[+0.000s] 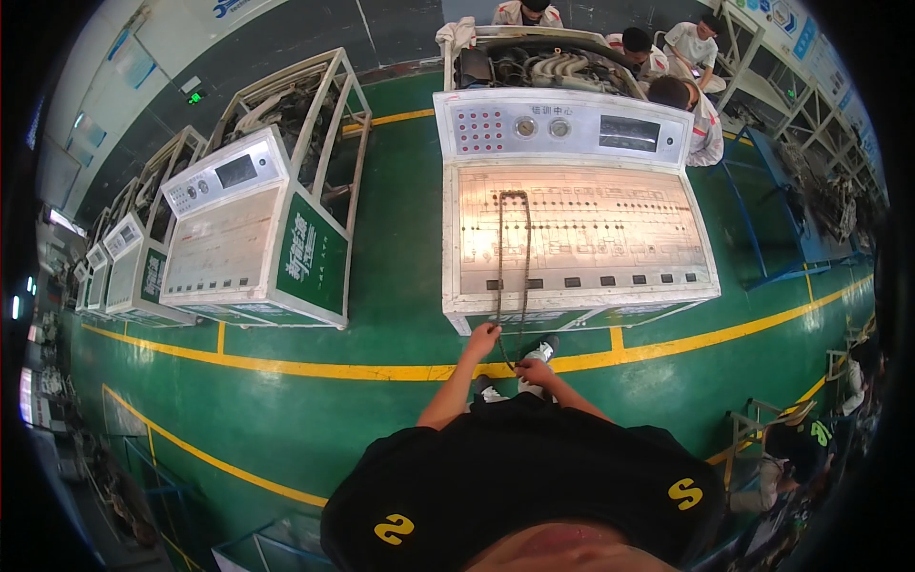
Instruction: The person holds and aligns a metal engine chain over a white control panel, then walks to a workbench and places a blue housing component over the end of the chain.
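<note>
Green workshop floor (pixel 400 286) with yellow lines fills the view. At twelve o'clock stands a white slanted training console with a wiring-diagram panel (pixel 581 234); a long dark metal chain loop (pixel 513 276) hangs down its face. At six o'clock, the left hand (pixel 482 340) grips one strand, the right hand (pixel 534 372) pinches the loop's bottom.

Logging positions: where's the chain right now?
Head view, centre: the chain lies in a long loop on the white training console, its lower end held by the left hand, right hand beside.

head-worn fisheye, looking steeply down — training console (pixel 577 229) close ahead, green floor (pixel 286 419) below
</note>
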`<state>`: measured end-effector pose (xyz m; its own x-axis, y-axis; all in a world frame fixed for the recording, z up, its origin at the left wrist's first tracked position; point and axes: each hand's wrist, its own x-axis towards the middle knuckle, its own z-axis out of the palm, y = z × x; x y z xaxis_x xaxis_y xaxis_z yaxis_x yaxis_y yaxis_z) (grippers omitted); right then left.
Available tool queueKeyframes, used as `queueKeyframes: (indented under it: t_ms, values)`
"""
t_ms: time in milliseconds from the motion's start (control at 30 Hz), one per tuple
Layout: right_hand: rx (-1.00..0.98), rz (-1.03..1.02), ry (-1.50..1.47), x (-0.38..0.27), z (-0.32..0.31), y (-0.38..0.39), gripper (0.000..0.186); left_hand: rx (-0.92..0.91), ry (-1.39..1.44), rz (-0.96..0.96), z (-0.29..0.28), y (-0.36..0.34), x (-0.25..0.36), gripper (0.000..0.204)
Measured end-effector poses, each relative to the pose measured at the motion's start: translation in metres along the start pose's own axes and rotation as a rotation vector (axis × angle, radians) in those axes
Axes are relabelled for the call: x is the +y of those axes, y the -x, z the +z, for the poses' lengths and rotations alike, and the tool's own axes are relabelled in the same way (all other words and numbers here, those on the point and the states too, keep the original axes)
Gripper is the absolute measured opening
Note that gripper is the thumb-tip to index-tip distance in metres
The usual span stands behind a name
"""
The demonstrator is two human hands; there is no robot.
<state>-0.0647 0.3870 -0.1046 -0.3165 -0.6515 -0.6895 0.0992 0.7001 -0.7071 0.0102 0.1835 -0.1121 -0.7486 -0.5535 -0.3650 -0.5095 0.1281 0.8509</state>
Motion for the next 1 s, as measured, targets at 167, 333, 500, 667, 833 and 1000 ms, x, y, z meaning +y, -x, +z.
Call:
queueKeyframes:
  t_ms: [167, 333, 500, 667, 833, 1000]
  values:
    - [0.032, 0.059, -0.113, -0.007, -0.018, -0.010, 0.029, -0.046, -0.128, 0.018, -0.004, 0.021, -0.004, 0.039]
    - [0.155, -0.054, -0.143, -0.020, -0.037, -0.034, 0.030, -0.168, -0.279, 0.079, 0.010, 0.052, -0.009, 0.036]
    - [0.208, 0.040, -0.390, -0.051, -0.046, -0.049, 0.029, -0.321, -0.286, 0.124, 0.027, 0.070, -0.019, 0.033]
    - [0.172, 0.056, -0.378, -0.053, -0.051, -0.054, 0.029, -0.378, -0.265, 0.146, 0.031, 0.076, -0.019, 0.031]
    - [0.235, -0.001, -0.362, -0.054, -0.046, -0.041, 0.029, -0.344, -0.193, 0.058, 0.029, 0.072, -0.022, 0.035]
    - [0.255, -0.042, -0.246, -0.036, -0.046, -0.032, 0.033, -0.246, -0.088, -0.060, 0.028, 0.060, -0.024, 0.041]
